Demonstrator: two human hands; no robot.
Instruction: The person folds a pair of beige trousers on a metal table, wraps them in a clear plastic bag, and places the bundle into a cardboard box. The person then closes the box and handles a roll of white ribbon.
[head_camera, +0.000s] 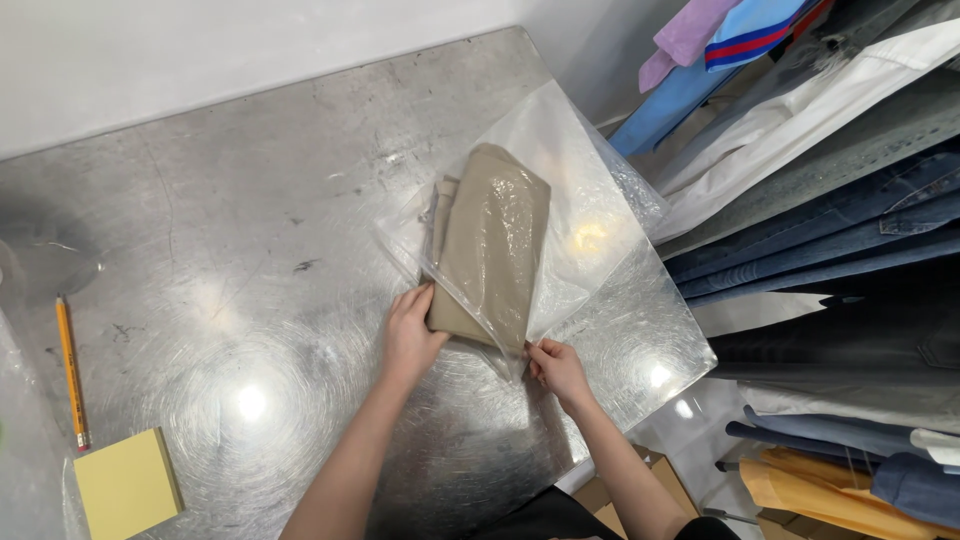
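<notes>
At lower centre of the frame our left hand (408, 335) grips the folded khaki garment (492, 245), while our right hand (558, 370) pinches the clear plastic bag (590, 215) around it. Both lie mid-frame on the scratched metal table (250, 230); hanging clothes (830, 220) fill the right.

One folded tan garment (492, 245), centre; one clear plastic bag (590, 215) around it; two hands, left hand (410, 335) and right hand (560, 372), at 6 o'clock; one yellow pencil (71, 370) at 9 o'clock; one yellow sticky-note pad (127, 484) at 8 o'clock; one metal table (250, 230); hanging clothes (830, 220) at 3 o'clock, too overlapped to count.
</notes>
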